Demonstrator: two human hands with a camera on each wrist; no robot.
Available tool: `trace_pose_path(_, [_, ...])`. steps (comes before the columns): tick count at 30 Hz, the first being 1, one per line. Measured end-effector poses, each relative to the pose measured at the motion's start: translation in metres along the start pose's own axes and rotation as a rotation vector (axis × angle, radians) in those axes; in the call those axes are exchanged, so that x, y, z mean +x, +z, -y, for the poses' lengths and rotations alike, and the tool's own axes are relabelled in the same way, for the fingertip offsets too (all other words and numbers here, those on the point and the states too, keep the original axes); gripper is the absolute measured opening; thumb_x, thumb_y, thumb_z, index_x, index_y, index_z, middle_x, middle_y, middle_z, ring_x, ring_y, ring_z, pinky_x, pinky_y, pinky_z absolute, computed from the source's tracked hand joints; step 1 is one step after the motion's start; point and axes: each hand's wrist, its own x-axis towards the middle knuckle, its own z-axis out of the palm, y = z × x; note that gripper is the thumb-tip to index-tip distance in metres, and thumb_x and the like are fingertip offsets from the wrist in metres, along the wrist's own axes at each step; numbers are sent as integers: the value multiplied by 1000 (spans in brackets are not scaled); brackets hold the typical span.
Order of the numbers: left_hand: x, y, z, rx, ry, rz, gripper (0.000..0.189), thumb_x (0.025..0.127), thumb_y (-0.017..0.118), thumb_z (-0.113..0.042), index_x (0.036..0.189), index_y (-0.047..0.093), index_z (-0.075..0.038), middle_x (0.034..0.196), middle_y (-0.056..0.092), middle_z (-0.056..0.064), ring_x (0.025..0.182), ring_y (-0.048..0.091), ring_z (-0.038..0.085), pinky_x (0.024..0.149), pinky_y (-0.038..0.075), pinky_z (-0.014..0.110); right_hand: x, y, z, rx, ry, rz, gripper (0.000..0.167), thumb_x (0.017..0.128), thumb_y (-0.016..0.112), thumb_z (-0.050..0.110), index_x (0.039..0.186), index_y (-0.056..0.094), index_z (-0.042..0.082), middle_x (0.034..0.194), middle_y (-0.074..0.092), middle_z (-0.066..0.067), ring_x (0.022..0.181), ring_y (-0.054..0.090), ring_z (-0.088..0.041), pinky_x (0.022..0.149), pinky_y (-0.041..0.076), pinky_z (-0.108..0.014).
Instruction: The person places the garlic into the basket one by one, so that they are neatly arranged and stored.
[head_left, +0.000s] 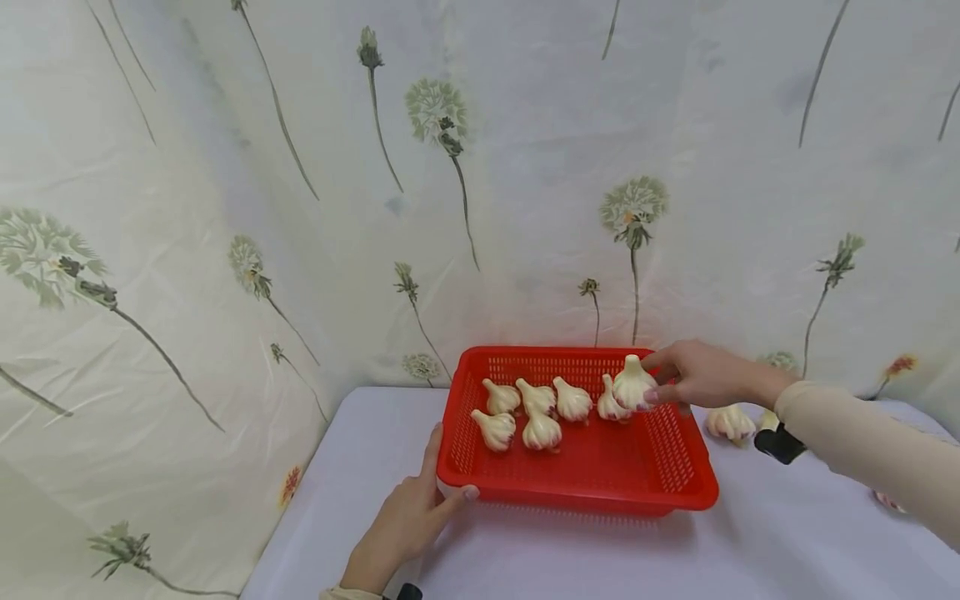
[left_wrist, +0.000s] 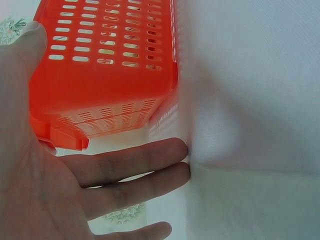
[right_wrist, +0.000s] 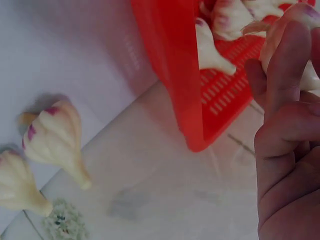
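Note:
My right hand (head_left: 697,375) pinches a garlic bulb (head_left: 633,385) between thumb and fingers, stem up, over the back right part of a red plastic basket (head_left: 592,479). Inside the basket, several more white garlic bulbs (head_left: 573,400) lie toward the left and back. At the basket's front left corner is my left hand (head_left: 408,512), its thumb and forefinger gripping the rim from two sides. Its other fingers (left_wrist: 130,165) stretch straight out beneath the basket in the left wrist view. The held bulb is partly cut off in the right wrist view.
Right of the basket, more garlic bulbs (head_left: 729,425) lie on the white-covered table (head_left: 322,500), some partly hidden by my right arm. A curtain with dandelion prints (head_left: 525,208) hangs right behind the table and along its left side.

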Motion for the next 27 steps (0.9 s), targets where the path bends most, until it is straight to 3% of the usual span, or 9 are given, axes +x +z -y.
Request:
trace_pose_path(4, [1, 0, 0, 3, -5, -2, 109, 93, 60, -75, 172, 1, -28, 70, 55, -1, 62, 51, 12, 55, 45, 29, 10, 10, 2, 11, -9, 24, 65, 95, 80, 27, 143, 58, -11, 116, 76, -21, 61, 66, -14, 64, 58, -32])
trace_pose_path(10, [1, 1, 0, 3, -12, 1, 110, 92, 60, -76, 172, 0, -29, 70, 54, -1, 63, 52, 13, 55, 46, 29, 25, 25, 2, 50, -28, 49, 61, 93, 82, 25, 142, 62, -7, 114, 77, -15, 73, 71, -14, 63, 61, -31])
trace_pose_path(17, [0, -1, 2, 17, -4, -4, 109, 93, 59, -75, 172, 0, -28, 69, 53, -2, 61, 51, 13, 54, 45, 29, 39, 33, 9, 89, 55, 83, 67, 90, 85, 27, 144, 61, -4, 122, 75, -19, 78, 74, -18, 66, 64, -36])
trace_pose_path(22, [1, -1, 2, 11, 5, -5, 109, 93, 59, -76, 172, 2, -28, 70, 54, -2, 61, 51, 12, 55, 45, 29, 45, 42, 12, 121, 76, 97, 61, 90, 86, 23, 141, 64, -3, 118, 76, -16, 90, 76, -20, 69, 64, -36])
trace_pose_path(27, [1, -2, 0, 8, 7, -5, 109, 93, 60, -75, 172, 3, -26, 70, 54, -2, 62, 51, 12, 56, 45, 29, 52, 50, 12, 116, 83, 106, 58, 88, 87, 20, 138, 66, -2, 118, 76, -16, 88, 75, -22, 68, 64, -35])
